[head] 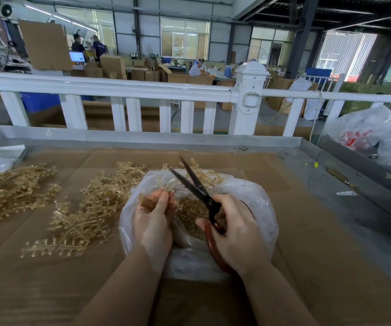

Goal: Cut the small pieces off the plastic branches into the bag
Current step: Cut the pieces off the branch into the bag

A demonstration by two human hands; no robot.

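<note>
A plastic branch is held over an open bag while scissors are held spread above it

A small amber plastic branch is pinched in the curled fingers of the left hand, above the mouth of the clear bag. The red-handled scissors are gripped by the right hand, blades parted. Cut pieces are seen inside the bag. More uncut branches are spread on the cardboard-covered table to the left
</note>
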